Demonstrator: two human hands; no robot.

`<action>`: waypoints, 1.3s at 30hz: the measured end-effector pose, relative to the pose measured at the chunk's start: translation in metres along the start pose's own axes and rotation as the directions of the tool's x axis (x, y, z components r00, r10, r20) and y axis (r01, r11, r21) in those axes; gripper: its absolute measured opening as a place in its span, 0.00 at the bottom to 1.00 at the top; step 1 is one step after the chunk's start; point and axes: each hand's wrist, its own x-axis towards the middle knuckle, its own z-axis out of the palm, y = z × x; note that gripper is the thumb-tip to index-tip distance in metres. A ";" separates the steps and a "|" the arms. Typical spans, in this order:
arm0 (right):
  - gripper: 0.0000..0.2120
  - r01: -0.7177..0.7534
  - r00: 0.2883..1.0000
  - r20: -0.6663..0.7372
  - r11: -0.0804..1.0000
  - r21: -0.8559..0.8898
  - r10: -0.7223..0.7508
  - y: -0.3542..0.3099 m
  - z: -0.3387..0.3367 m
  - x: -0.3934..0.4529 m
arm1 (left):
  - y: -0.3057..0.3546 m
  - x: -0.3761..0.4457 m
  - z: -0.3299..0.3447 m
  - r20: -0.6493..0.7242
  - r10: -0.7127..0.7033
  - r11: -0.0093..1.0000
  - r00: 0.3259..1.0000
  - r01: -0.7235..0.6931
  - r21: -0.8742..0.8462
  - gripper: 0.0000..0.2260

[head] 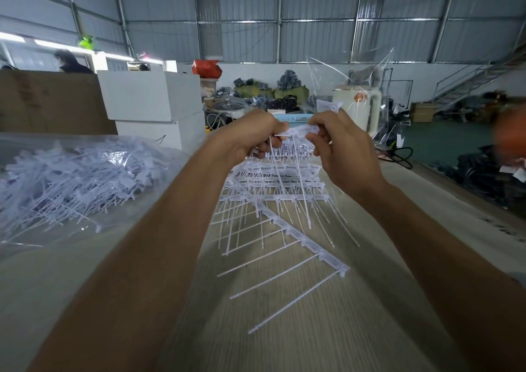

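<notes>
Wood-grain desk carries everything. Clear plastic bag lies on desk at left, stuffed with loose white ties. Pile of tie strips sits mid-desk, directly below hands, thin tails fanning toward person. Left hand and right hand are raised above pile, close together, fingers curled. Each pinches one end of short held strip; its tails hang down between hands.
</notes>
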 end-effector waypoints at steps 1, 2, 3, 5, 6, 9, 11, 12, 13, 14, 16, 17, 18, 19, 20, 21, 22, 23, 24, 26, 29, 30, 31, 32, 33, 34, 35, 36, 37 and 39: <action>0.05 0.008 1.000 -0.011 1.000 -0.023 -0.008 0.000 0.000 0.000 | 0.000 0.000 0.001 0.024 -0.007 1.000 1.000 0.008 -0.022 0.11; 0.05 0.015 1.000 -0.024 0.999 -0.047 -0.016 -0.001 0.001 -0.001 | 0.000 0.000 0.002 0.047 -0.015 0.999 0.999 0.017 -0.047 0.12; 0.04 0.015 0.999 -0.034 0.998 -0.055 -0.017 -0.001 0.001 0.000 | 0.000 -0.001 0.002 0.059 -0.019 0.998 0.998 0.023 -0.062 0.13; 0.05 0.001 0.999 -0.037 1.000 -0.018 -0.002 -0.001 0.001 0.000 | 0.000 -0.001 0.002 0.044 -0.013 0.999 0.999 0.015 -0.045 0.12; 0.05 -0.011 0.999 -0.036 1.000 0.006 0.011 0.000 0.001 0.000 | 0.001 -0.002 0.001 0.034 -0.006 1.000 0.999 0.008 -0.030 0.12; 0.07 -0.054 0.997 -0.055 0.995 0.078 0.058 0.003 0.002 0.001 | 0.005 -0.004 0.001 0.035 0.012 0.999 0.999 -0.011 -0.031 0.11; 0.08 -0.108 0.989 -0.081 0.984 0.139 0.120 0.005 0.004 0.004 | 0.009 -0.007 0.002 0.018 0.042 0.999 0.999 -0.042 -0.021 0.11; 0.09 -0.142 0.983 -0.092 0.974 0.175 0.160 0.006 0.005 0.006 | 0.011 -0.009 0.003 -0.002 0.069 0.998 0.998 -0.069 -0.005 0.12; 0.10 -0.175 0.975 -0.097 0.959 0.225 0.201 0.007 0.006 0.009 | 0.013 -0.011 0.004 -0.022 0.101 0.995 0.995 -0.101 0.019 0.12; 0.11 -0.215 0.964 -0.087 0.931 0.294 0.250 0.008 0.007 0.011 | 0.016 -0.012 0.005 -0.036 0.135 0.990 0.990 -0.133 0.052 0.13; 0.12 -0.343 0.919 -0.003 0.804 0.486 0.393 0.011 0.007 0.015 | 0.019 -0.015 0.006 -0.050 0.197 0.972 0.979 -0.188 0.141 0.13; 0.12 -0.413 0.883 0.062 0.704 0.577 0.466 0.013 0.006 0.017 | 0.021 -0.016 0.006 -0.054 0.226 0.960 0.973 -0.213 0.184 0.14; 0.10 -0.472 0.845 0.136 0.600 0.646 0.518 0.015 0.005 0.018 | 0.022 -0.017 0.005 -0.059 0.254 0.947 0.965 -0.236 0.216 0.14; 0.08 -0.517 0.816 0.215 0.509 0.688 0.537 0.018 0.003 0.018 | 0.023 -0.018 0.005 -0.062 0.277 0.937 0.959 -0.255 0.238 0.14; 0.07 -0.549 0.799 0.287 0.445 0.708 0.528 0.020 0.002 0.018 | 0.025 -0.018 0.004 -0.060 0.296 0.927 0.953 -0.271 0.257 0.14; 0.07 -0.566 0.793 0.342 0.402 0.720 0.503 0.021 0.001 0.018 | 0.025 -0.018 0.004 -0.051 0.311 0.917 0.949 -0.285 0.279 0.13; 0.09 -0.574 0.792 0.381 0.368 0.732 0.477 0.023 0.000 0.018 | 0.026 -0.019 0.004 -0.037 0.326 0.904 0.945 -0.300 0.305 0.13; 0.11 -0.578 0.792 0.410 0.340 0.741 0.453 0.024 -0.001 0.017 | 0.027 -0.020 0.005 -0.024 0.342 0.889 0.939 -0.316 0.331 0.12; 0.12 -0.583 0.791 0.429 0.327 0.743 0.436 0.024 -0.002 0.017 | 0.027 -0.020 0.006 -0.015 0.360 0.872 0.933 -0.331 0.361 0.12; 0.12 -0.600 0.783 0.442 0.344 0.722 0.437 0.026 -0.004 0.016 | 0.028 -0.020 0.008 -0.001 0.387 0.828 0.922 -0.348 0.439 0.12; 0.07 -0.554 0.825 0.316 0.558 0.618 0.469 0.027 -0.007 0.016 | 0.029 -0.022 0.011 0.041 0.365 0.776 0.930 -0.328 0.539 0.12; 0.06 -0.496 0.866 0.233 0.703 0.511 0.441 0.026 -0.007 0.017 | 0.030 -0.024 0.013 0.071 0.348 0.777 0.935 -0.330 0.536 0.12; 0.05 -0.425 0.905 0.170 0.825 0.372 0.390 0.023 -0.007 0.017 | 0.031 -0.026 0.016 0.106 0.331 0.790 0.938 -0.337 0.512 0.12; 0.05 -0.372 0.928 0.136 0.892 0.256 0.348 0.021 -0.005 0.017 | 0.033 -0.029 0.018 0.132 0.320 0.806 0.938 -0.343 0.482 0.13; 0.04 -0.357 0.933 0.121 0.913 0.196 0.339 0.020 -0.002 0.016 | 0.036 -0.030 0.020 0.139 0.323 0.816 0.936 -0.349 0.461 0.14; 0.05 -0.382 0.924 0.120 0.904 0.194 0.364 0.020 0.000 0.016 | 0.037 -0.030 0.020 0.127 0.338 0.815 0.933 -0.357 0.457 0.15; 0.09 -0.424 0.905 0.138 0.874 0.238 0.402 0.021 0.003 0.015 | 0.039 -0.030 0.019 0.105 0.357 0.808 0.928 -0.363 0.464 0.15; 0.14 -0.472 0.881 0.169 0.820 0.323 0.441 0.022 0.004 0.015 | 0.040 -0.030 0.018 0.084 0.370 0.801 0.925 -0.363 0.476 0.15; 0.18 -0.514 0.857 0.204 0.747 0.422 0.474 0.020 0.003 0.014 | 0.041 -0.030 0.017 0.070 0.369 0.799 0.927 -0.355 0.485 0.14; 0.20 -0.568 0.809 0.279 0.566 0.597 0.518 0.018 -0.001 0.015 | 0.041 -0.031 0.013 0.065 0.333 0.810 0.941 -0.320 0.491 0.10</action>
